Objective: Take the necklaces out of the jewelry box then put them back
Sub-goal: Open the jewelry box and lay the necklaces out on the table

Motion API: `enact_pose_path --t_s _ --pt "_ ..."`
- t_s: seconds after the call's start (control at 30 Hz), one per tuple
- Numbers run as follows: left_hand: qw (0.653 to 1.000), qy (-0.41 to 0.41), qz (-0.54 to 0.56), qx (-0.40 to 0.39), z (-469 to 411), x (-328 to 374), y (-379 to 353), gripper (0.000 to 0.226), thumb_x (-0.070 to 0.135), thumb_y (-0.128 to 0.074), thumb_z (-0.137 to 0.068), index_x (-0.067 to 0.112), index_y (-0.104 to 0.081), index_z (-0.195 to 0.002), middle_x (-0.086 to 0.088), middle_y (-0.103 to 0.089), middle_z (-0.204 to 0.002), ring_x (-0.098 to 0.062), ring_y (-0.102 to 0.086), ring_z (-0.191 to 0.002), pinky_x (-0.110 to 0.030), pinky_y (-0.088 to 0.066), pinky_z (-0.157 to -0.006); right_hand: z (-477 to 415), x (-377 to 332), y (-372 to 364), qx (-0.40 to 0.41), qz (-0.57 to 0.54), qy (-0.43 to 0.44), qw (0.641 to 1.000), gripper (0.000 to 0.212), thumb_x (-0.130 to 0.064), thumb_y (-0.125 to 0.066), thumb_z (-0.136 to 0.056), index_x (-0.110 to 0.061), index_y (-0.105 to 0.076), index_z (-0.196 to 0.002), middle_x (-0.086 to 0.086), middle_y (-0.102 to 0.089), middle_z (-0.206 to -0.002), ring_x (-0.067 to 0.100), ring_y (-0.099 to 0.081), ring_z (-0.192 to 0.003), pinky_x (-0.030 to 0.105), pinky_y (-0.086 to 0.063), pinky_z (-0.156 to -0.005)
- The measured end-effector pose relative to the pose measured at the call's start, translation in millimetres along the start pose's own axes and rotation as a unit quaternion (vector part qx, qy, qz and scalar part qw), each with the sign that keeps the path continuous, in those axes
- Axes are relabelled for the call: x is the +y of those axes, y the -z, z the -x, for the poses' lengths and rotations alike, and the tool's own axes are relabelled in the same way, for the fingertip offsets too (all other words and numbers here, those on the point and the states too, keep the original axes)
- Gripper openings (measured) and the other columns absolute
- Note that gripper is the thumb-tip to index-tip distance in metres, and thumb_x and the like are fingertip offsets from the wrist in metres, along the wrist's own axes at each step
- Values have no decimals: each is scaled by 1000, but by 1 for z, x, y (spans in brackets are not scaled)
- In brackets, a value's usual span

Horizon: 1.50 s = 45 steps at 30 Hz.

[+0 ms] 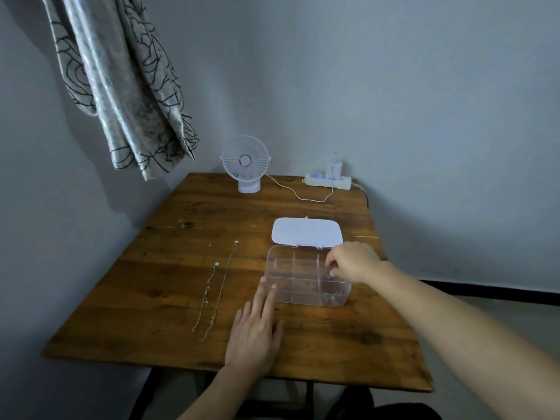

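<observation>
Head view, ordered from largest item to smallest. Worktop point(169, 322): a wooden slab set into a room corner, walls close at 9 and 12 o'clock, its near edge free at 6 o'clock. Box point(303, 280): clear, divided into compartments, sitting right of centre with its white lid point(307, 231) folded flat behind it at 12 o'clock, so the compartments are reachable from above. Left hand point(254, 331): laid flat on the worktop, fingers point(266, 298) extended and holding nothing, tips touching the box's corner at 7 o'clock, probably to steady it. Right hand point(351, 262): poised over the box's side at 3 o'clock, fingers curled nearly together over a compartment; whether they pinch a chain cannot be told. Necklaces point(216, 289): two thin chains stretched out side by side at 9 o'clock of the box, well apart from it. Bare wood around them leaves room for more, and something small appears to remain in the compartment at 4 o'clock.
</observation>
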<state>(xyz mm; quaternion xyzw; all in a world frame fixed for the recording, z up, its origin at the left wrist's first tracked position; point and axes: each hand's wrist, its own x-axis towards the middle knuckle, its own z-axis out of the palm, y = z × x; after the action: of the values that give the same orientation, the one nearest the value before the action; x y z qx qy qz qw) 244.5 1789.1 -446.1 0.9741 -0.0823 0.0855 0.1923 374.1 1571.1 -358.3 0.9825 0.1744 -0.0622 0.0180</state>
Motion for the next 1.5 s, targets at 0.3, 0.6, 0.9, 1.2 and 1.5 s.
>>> enact_pose_path --t_s 0.3,0.6,0.9,1.2,1.5 --pt "1000 -2 2 15 0 -4 -7 67 47 -32 -98 32 8 -150 8 15 -159 -10 -21 -138 -31 -21 -114 -11 -7 4 -91 91 52 990 31 -30 -61 -86 -29 -66 -117 -7 -67 -112 18 -61 -97 29 -52 -76" --pt "1000 -2 8 17 1 -4 -5 66 43 -33 -99 31 6 -150 9 14 -159 -9 -21 -138 -30 -21 -113 -3 4 8 -70 -75 -3 995 10 -32 -72 -78 -32 -73 -88 -17 -66 -83 8 -61 -84 26 -49 -67" --pt "1000 9 3 5 1 -1 -3 65 44 -33 -99 32 5 -150 9 14 -159 -9 -19 -140 -31 -19 -114 19 8 21 52 -399 -65 913 11 -12 -78 -77 -12 -74 -88 -1 -71 -81 12 -65 -77 20 -46 -66" --pt "999 27 5 -33 -1 5 11 68 41 -43 -97 35 -1 -150 9 8 -160 -13 -18 -143 -31 -19 -114 50 -15 77 40 -538 -55 840 11 -7 -73 -80 -8 -74 -91 -10 -65 -57 9 -49 -54 12 -34 -40" --pt "964 91 248 22 -8 18 56 44 25 -65 -89 29 -51 -131 10 -51 -133 -7 -45 -123 -24 -42 -99 64 -45 97 -7 -585 -13 811 9 -5 -74 -76 -6 -72 -85 4 -64 -73 10 -45 -54 17 -24 -41"
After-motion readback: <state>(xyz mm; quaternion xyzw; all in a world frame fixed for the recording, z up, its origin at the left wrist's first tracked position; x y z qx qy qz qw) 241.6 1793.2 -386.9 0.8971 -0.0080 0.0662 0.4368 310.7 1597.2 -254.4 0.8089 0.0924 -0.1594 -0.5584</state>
